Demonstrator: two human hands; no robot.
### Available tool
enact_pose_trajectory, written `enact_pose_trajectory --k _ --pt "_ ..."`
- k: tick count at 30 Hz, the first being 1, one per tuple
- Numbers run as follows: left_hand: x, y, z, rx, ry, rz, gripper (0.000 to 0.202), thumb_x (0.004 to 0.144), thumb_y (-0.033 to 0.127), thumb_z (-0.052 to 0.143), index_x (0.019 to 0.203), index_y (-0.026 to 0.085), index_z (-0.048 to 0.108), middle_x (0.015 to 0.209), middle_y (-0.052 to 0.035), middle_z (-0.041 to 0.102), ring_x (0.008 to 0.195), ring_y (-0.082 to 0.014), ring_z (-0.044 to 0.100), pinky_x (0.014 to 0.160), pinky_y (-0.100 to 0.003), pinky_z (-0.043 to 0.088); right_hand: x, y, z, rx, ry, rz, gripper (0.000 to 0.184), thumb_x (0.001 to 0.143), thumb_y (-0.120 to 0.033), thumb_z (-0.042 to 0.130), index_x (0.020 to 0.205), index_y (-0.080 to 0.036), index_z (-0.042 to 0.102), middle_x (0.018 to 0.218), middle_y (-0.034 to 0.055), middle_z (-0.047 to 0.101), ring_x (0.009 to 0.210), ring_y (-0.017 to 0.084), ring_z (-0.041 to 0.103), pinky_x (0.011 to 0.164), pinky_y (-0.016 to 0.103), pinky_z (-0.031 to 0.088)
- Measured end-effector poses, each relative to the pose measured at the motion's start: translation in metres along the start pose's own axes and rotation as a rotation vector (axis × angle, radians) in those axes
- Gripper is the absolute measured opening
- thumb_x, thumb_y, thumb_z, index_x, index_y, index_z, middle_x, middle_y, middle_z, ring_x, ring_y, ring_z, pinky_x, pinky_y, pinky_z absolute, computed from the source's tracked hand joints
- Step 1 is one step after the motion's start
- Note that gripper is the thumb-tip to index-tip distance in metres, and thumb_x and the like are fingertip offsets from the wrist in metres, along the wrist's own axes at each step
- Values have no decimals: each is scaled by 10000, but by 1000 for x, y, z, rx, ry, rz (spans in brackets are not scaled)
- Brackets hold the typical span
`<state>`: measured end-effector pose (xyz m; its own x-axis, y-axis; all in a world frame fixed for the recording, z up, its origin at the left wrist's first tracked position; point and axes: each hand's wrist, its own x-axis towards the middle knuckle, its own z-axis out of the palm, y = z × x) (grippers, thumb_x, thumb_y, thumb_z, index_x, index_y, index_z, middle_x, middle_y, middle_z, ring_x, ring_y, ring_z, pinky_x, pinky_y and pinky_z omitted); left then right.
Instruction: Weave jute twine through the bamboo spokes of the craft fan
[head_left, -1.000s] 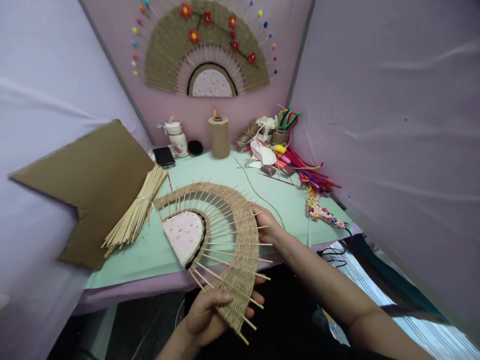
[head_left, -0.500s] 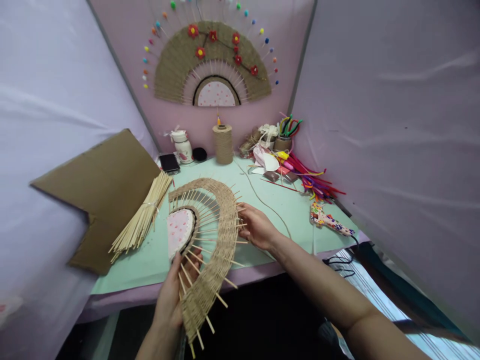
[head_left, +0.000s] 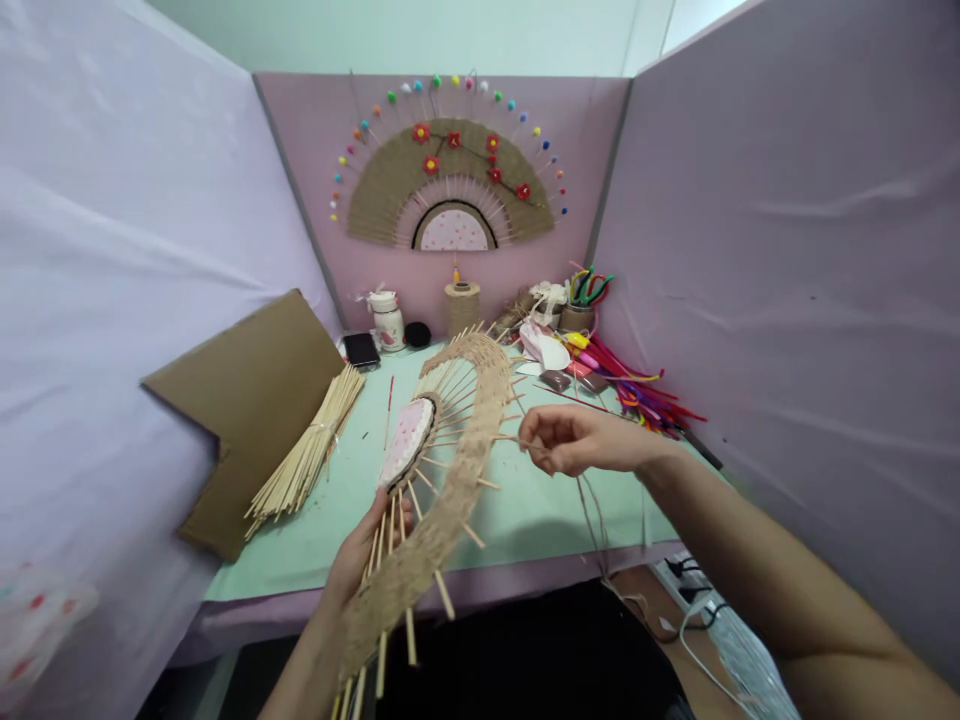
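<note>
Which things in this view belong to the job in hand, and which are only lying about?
Job in hand, as I judge:
- woven fan, held by the left hand
- cord, in the right hand
- twine spool, probably

Lying about, apparently:
- bottle
- cardboard
- round black object

Ahead of and above the right hand [head_left: 581, 440] I see a pink-lilac back panel [head_left: 517, 268], and over its top edge a pale green wall [head_left: 420, 35] that turns whiter toward the right. A lilac sheet, wrinkled and whitish, makes the left panel [head_left: 187, 180], out to the left of the left hand [head_left: 366, 550]; a duller mauve right panel [head_left: 772, 240] rises to the right of the right hand, catching a faint sheen on its creases. Grey strips [head_left: 611, 170] line both corners. Below the right hand spreads a table [head_left: 540, 505] covered in mint green, lilac along its near edge. Under the right forearm shows a brown patch, floor perhaps. It's dark beneath the table, below the left hand. The light is soft and cool.
</note>
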<state>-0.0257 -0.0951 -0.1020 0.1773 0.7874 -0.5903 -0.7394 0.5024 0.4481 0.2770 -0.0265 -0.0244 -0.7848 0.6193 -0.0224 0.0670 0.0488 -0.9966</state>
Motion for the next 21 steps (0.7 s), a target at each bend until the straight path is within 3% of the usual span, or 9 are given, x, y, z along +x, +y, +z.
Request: enact_pose_trajectory --k 2,5,8,11,12,14,17,19,21 --pt "1 4 -4 -94 -113 -9 303 990 267 384 1011 125 650 564 -23 661 466 -119 655 433 -150 519 -9 4 -10 -138 -96 93 359 731 -330 736 992 -156 560 666 -56 523 559 64 429 500 191 341" --pt "3 6 -15 -291 -341 9 330 989 234 393 1287 204 532 653 11 675 543 -75 671 410 -71 474 -20 20 -12 -402 -119 337 137 818 -257 593 899 -154 554 652 -48 525 551 70 458 534 204 365" --pt "7 6 -30 -476 -508 69 437 987 146 344 1415 224 386 686 37 658 552 -25 649 394 -4 421 -32 28 -12 -760 -53 564 116 842 -155 469 752 -153 544 679 5 603 576 87 506 544 216 360" --pt "12 7 -41 -528 -554 111 490 979 112 335 1458 211 317 696 44 650 560 -11 646 408 17 414 -48 0 -26 -1017 97 612 141 781 -57 508 690 -135 583 655 24 646 542 83 516 512 221 335" --pt "13 7 -42 -517 -545 112 487 981 118 339 1459 207 319 686 44 645 548 -11 641 400 17 408 -53 -20 -33 -1035 185 580 130 749 -26 538 699 -124 607 637 19 653 520 75 520 500 219 331" --pt "13 7 -41 -485 -514 110 473 989 141 348 1457 207 332 672 41 638 524 -10 626 390 13 400 -59 -73 -47 -1044 570 403 179 805 -52 498 746 -102 660 555 -3 639 424 37 484 491 228 319" --pt "12 4 -32 -407 -454 107 456 993 180 379 1446 230 372 682 29 657 547 -17 634 438 -2 438 -55 -165 -61 -900 1110 69 364 887 -267 372 908 -93 692 644 36 698 416 34 539 521 318 303" --pt "13 4 -25 -310 -382 115 442 982 209 420 1420 274 422 695 21 678 571 -37 655 460 -30 468 -41 -214 -65 -751 1229 -317 406 832 -330 384 846 -68 694 788 72 722 654 135 662 530 384 268" --pt "15 6 -19 -209 -296 143 426 964 238 468 1382 318 475 704 15 696 569 -55 664 444 -50 469 -21 -240 -68 -651 1267 -600 546 786 -403 257 635 -32 627 886 60 712 835 205 651 529 440 249"
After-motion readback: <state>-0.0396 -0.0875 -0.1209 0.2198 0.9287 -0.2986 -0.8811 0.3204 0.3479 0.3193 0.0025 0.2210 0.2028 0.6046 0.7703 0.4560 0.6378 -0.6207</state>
